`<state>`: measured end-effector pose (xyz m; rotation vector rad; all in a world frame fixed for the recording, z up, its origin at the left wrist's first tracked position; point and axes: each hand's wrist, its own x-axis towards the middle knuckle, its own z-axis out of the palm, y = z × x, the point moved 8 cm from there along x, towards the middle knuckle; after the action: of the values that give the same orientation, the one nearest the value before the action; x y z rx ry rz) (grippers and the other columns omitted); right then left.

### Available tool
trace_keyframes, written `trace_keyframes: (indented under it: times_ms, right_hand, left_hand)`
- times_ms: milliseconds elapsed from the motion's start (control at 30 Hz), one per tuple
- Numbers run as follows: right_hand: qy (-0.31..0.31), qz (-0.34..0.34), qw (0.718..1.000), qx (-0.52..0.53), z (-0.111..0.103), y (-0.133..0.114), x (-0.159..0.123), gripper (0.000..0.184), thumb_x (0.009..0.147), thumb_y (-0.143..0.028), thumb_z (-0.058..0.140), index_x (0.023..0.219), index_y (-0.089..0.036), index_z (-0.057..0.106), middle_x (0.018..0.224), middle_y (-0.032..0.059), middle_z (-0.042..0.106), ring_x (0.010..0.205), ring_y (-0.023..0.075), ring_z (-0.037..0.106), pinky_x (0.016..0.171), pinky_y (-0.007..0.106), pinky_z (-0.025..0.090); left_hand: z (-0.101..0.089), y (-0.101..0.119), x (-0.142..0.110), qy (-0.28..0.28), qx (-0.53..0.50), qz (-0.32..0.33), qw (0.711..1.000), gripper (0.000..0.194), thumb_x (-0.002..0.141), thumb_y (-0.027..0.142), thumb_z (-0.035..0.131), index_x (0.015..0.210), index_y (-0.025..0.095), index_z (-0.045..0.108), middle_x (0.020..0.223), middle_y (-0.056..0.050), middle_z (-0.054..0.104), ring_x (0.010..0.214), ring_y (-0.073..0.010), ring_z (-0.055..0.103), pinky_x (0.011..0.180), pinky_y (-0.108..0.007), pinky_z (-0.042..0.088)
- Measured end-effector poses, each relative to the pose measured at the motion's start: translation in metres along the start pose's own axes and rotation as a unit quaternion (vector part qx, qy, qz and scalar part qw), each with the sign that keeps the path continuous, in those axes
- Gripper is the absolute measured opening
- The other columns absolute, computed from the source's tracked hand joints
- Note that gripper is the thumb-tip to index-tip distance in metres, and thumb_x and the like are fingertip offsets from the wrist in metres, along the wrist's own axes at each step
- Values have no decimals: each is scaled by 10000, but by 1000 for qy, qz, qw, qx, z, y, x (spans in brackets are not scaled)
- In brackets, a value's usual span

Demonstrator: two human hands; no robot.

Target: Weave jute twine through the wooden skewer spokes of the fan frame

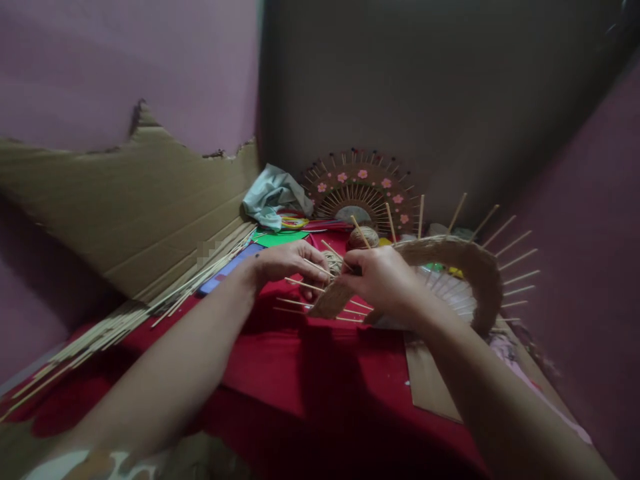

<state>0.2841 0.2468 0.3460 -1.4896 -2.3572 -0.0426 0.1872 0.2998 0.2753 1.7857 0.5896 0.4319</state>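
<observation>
A half-round frame of thin wooden sticks carries a brown woven twine band (483, 277), its sticks spreading outward like a fan. My left hand (295, 261) is at the frame's left side, its fingers closed round one of the thin wooden sticks. My right hand (383, 277) grips the upper left part of the band, with fingertips close to those of my left hand. Partly behind my hands lies pale twine (333, 262). A ball of twine (364, 237) sits just beyond them. My right hand covers part of the band.
A finished-looking fan (363, 177) with pink flowers leans at the back wall. Long loose sticks (125, 323) lie along the left beside a phone-like blue screen (233, 268). Red cloth (270, 363) covers the table. Cardboard (433, 377) lies at right; a pale cloth (277, 193) is bunched behind.
</observation>
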Motion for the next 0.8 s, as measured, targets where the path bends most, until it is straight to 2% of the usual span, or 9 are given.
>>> trace_keyframes:
  times_ms: [133,367,533,667,800]
  right_hand:
    - [2,0,1000,-20,-1,-4,-5,77,741,-264,630,718,-202,669,586,-5,578,530,103,425,516,246,282]
    - [26,11,998,-56,-2,-7,-7,84,757,-261,612,729,-208,670,596,3,586,541,113,425,508,257,252]
    - [32,16,998,-56,-1,-5,-6,92,763,-271,619,726,-202,667,613,9,607,557,117,459,520,260,264]
    - [35,25,997,-68,-1,-3,-8,121,777,-296,614,730,-198,667,645,24,633,578,128,490,523,266,262]
    - [35,33,996,-75,-2,0,-8,115,776,-299,616,747,-202,670,660,31,647,592,138,514,535,269,271]
  left_hand:
    - [-2,0,-1,3,22,-12,1000,225,714,326,700,764,107,692,624,-39,620,541,-105,549,510,-201,431]
    - [-26,9,-20,66,62,-24,996,198,725,318,687,738,121,697,514,11,513,435,-49,410,395,-154,290]
    - [-34,17,-36,85,98,-25,991,223,752,329,657,638,138,670,525,1,535,450,-58,433,423,-165,333]
    - [-37,19,-44,81,138,-43,986,206,761,319,638,653,145,668,518,6,531,457,-69,439,431,-172,340]
    - [-41,22,-49,86,153,-34,984,196,742,310,647,641,143,661,542,7,520,497,-73,435,460,-172,340]
